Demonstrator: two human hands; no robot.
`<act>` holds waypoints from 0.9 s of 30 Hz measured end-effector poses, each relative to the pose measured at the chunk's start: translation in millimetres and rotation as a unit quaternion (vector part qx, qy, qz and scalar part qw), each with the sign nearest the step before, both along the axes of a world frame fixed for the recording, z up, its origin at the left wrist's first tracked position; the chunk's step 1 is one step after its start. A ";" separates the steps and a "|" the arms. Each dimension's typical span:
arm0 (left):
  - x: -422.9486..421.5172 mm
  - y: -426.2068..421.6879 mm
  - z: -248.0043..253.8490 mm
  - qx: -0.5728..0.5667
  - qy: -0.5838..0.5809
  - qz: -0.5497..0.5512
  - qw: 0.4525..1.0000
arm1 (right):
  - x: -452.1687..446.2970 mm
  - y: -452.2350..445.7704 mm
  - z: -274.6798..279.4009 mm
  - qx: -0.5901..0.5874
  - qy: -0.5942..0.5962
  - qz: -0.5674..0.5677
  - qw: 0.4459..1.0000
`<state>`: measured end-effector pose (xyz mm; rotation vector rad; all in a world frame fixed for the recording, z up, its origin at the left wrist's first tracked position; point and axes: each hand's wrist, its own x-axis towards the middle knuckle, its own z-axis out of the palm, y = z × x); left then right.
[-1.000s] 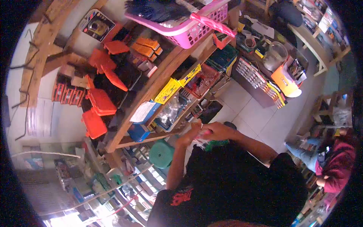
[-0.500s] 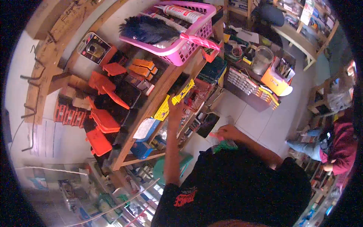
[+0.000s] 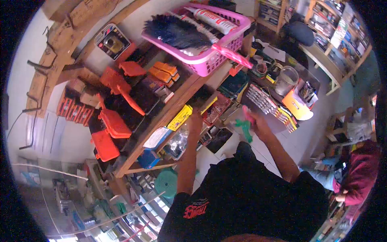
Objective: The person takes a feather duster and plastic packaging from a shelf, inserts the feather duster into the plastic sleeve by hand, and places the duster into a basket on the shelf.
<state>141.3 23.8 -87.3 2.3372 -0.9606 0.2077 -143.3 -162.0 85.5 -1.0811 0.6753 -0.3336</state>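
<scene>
My left hand (image 3: 196, 121) reaches to the lower shelf, in front of a yellow box (image 3: 179, 117). More yellow (image 3: 209, 105) shows on the hand's far side. Its fingers are in shadow and blurred, so whether they grip the box is unclear. My right hand (image 3: 259, 123) is raised above the floor, closed around a pink-and-green thing. Its pink end (image 3: 247, 114) sticks up at the fingers, and a limp green part (image 3: 244, 130) hangs below. The exact kind does not show.
A pink basket (image 3: 197, 60) with a dark duster (image 3: 173, 32) and white tubes stands on the upper shelf. Orange-red cases (image 3: 115, 121) lie to the left. A dark table (image 3: 278, 117) holds pencil packs and jars. A person in a maroon sleeve (image 3: 360, 173) is at the right.
My right hand has risen away from my body, bringing the pink-and-green thing up and forward. My left hand stays by the yellow box, slightly lower. The whole view has shifted.
</scene>
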 end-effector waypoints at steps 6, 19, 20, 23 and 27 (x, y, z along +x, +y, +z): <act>-80.4 -2.3 80.5 0.046 0.089 0.046 0.994 | 85.6 -14.5 27.0 0.015 0.013 0.065 0.998; -138.4 -1.8 102.3 0.019 0.107 0.089 0.990 | 234.7 3.7 -76.3 -0.181 0.067 0.119 0.974; -138.6 -2.5 99.5 0.035 0.122 0.084 0.988 | 243.5 -8.4 -114.2 -0.278 0.027 0.131 0.951; -132.7 -8.5 64.5 0.069 0.159 0.105 0.979 | 266.5 -5.1 -126.6 -0.233 -0.069 0.167 0.956; -138.4 -13.5 84.0 -0.052 0.291 0.141 0.945 | 283.4 -13.3 -131.1 -0.056 -0.063 0.246 0.966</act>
